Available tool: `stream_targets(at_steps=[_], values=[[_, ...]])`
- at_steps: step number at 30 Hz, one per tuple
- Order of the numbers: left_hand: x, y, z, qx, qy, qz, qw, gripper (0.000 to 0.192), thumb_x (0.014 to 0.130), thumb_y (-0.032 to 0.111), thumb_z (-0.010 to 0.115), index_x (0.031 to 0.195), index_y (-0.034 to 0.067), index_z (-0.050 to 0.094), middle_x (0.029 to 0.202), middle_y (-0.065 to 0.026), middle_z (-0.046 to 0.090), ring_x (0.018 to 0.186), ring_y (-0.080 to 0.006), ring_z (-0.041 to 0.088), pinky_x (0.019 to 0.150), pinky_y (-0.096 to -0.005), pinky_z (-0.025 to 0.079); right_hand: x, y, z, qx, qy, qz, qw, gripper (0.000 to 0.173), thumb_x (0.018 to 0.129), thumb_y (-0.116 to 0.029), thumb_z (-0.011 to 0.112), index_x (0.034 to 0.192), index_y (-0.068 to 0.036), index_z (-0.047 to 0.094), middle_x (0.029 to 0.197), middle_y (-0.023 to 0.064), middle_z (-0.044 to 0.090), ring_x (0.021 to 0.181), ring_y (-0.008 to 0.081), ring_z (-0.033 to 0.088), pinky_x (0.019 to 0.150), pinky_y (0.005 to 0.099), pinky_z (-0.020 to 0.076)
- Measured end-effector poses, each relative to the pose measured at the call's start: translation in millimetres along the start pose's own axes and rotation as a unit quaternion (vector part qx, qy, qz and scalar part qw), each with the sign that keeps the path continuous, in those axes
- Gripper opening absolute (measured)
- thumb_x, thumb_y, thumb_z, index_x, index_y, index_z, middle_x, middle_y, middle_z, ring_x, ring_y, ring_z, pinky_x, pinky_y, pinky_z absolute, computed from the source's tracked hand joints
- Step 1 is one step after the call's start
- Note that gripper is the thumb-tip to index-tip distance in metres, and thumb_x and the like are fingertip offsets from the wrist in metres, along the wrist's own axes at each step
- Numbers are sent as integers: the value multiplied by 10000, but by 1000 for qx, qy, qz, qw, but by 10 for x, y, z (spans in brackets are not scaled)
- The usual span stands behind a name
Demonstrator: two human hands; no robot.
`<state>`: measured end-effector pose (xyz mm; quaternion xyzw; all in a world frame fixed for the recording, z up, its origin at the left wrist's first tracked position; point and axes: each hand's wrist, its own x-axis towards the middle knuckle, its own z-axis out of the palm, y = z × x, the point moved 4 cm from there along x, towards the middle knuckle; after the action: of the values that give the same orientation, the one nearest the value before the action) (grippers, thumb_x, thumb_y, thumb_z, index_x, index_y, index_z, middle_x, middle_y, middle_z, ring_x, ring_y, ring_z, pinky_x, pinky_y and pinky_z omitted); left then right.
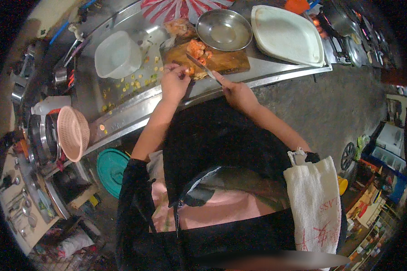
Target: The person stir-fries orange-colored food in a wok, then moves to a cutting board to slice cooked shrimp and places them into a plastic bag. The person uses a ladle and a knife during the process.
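A wooden cutting board (230,62) lies on the stainless steel counter. My right hand (239,95) grips a kitchen knife (203,67), its blade slanting up and left over the board. At the board's left front corner, my left hand (175,81) pinches a small orange piece of food (190,71) with bent fingers. Behind the blade sits a small heap of orange-red food pieces (196,49), too blurred to name exactly. A clear plastic bag (179,27) with pale orange contents rests at the board's back left edge.
A steel bowl (224,30) overlaps the board's back edge; a white plastic tub (288,35) stands to its right. Left are a translucent plastic container (118,54), scattered yellow-green slices (135,83) and a pink basket (73,133). A red-striped plastic bag (186,8) lies behind.
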<state>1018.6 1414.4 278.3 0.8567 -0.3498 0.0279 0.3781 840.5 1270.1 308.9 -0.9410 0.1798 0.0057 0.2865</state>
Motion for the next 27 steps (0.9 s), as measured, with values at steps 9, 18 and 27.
stream_targets(at_steps=[9, 18, 27], values=[[-24, 5, -78, -51, -10, -133, 990, 171, 771, 135, 785, 843, -2, 712, 921, -158, 670, 738, -258, 690, 703, -339, 558, -5, 67, 120, -14, -5, -49, 999, 692, 895, -122, 573, 1483, -391, 327, 765, 245, 648, 695, 444, 638, 608, 545, 519], [-121, -55, -34, -57, 29, -100, 993, 174, 784, 155, 767, 900, 30, 730, 968, -150, 707, 866, -310, 685, 784, -371, 538, 24, 45, 151, -51, -49, -61, 996, 760, 869, -109, 572, 1503, -401, 272, 735, 247, 646, 663, 442, 646, 611, 554, 534], [-123, -79, -39, -37, 15, -102, 994, 186, 778, 194, 794, 866, 40, 738, 913, -139, 722, 842, -298, 702, 776, -367, 545, 201, 79, 326, -37, -46, -108, 992, 735, 891, -105, 546, 1510, -385, 265, 726, 260, 640, 621, 440, 636, 585, 548, 532]])
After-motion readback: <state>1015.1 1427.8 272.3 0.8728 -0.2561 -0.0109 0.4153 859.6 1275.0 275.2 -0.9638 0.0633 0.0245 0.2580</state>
